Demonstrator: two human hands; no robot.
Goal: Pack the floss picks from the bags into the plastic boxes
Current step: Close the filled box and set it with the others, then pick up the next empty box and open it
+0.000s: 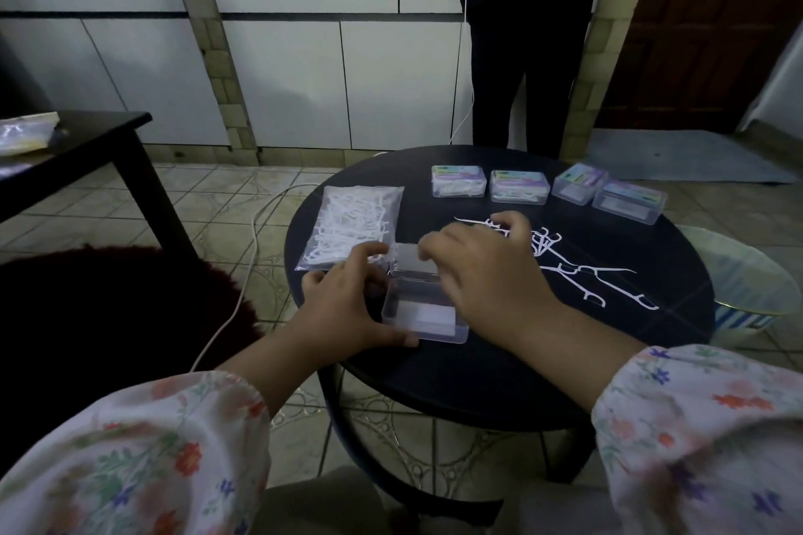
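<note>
Both arms wear loose, pale cream fabric sleeves printed with small flowers in orange-red, pink and violet-blue among green leaves and stems. The left sleeve [143,447] gathers into an elasticated, puckered cuff below the wrist; the right sleeve [704,417] ends in a similar gathered cuff. The bare left hand [347,308] and bare right hand [486,269] carry no rings or watch.
</note>
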